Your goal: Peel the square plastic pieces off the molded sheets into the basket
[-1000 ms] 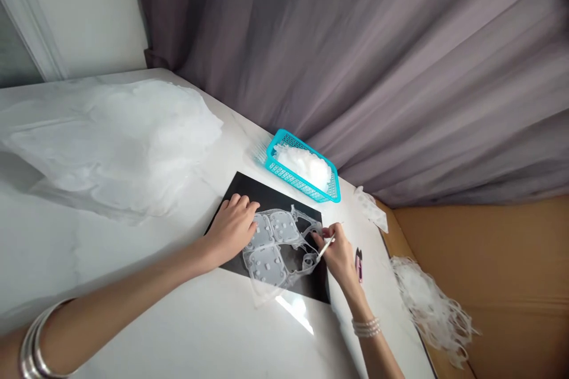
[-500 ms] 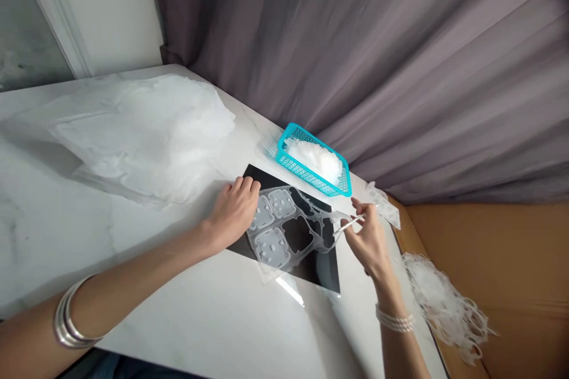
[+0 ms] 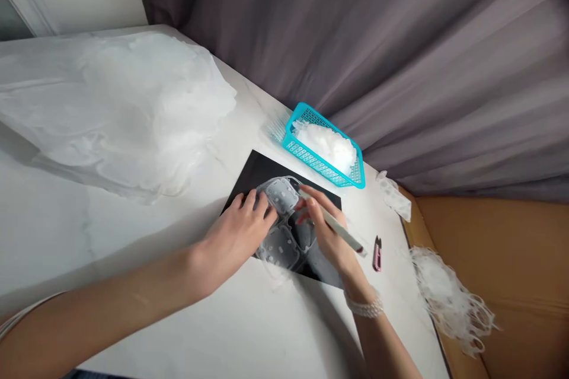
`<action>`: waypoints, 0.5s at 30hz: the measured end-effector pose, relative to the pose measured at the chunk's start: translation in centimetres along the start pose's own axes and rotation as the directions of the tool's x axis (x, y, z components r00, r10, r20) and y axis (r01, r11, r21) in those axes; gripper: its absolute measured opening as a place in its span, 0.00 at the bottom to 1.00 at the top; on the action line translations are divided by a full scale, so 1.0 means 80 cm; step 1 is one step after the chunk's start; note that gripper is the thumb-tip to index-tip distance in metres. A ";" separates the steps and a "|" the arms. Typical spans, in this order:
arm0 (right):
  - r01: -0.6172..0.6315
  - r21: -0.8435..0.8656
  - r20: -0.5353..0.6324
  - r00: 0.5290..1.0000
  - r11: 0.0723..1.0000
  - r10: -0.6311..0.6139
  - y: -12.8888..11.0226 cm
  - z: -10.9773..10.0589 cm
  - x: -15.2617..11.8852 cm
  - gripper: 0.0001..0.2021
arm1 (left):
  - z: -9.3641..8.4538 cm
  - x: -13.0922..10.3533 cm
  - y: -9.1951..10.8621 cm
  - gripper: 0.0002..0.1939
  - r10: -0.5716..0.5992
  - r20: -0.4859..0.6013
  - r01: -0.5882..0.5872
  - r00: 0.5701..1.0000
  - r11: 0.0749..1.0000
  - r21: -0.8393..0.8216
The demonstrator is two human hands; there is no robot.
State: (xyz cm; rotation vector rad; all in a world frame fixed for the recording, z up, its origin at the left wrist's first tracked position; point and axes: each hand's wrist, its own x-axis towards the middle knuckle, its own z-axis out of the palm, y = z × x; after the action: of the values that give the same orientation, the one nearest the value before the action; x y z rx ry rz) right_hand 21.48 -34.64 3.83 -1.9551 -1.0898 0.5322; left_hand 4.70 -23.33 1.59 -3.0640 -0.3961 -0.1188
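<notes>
On white marble, turquoise basket (image 3: 323,155) of translucent pieces (image 3: 326,145), right hand (image 3: 326,233) beside.

Translucent moulded sheet (image 3: 279,247), on black board (image 3: 252,172); slim pale tool (image 3: 340,228), slanted.

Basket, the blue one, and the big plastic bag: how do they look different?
The basket is bright blue, but the bag is cloudy white. The basket looks neat and stiff with lots of little holes; the bag is bigger, puffy and crumpled. Both are on the white table.
</notes>
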 end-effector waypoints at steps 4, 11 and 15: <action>0.025 0.001 0.058 0.998 1.000 -0.025 0.014 0.020 0.010 0.18 | -0.008 -0.003 0.000 0.25 0.049 0.080 -0.049 0.996 0.999 -0.011; 0.143 0.013 0.037 0.989 0.990 -0.143 0.021 0.029 0.008 0.11 | 0.001 -0.008 0.007 0.26 0.024 0.062 -0.024 0.998 1.000 -0.002; 0.263 -0.105 0.071 0.964 0.959 -0.256 0.020 0.034 0.005 0.10 | 0.011 -0.011 0.010 0.28 0.030 0.033 -0.030 0.999 1.000 0.006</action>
State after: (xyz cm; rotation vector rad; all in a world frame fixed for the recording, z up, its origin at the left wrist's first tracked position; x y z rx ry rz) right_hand 20.62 -33.56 0.96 -1.8637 -1.4158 0.3909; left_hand 4.15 -24.30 0.65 -3.0677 -0.3514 -0.0662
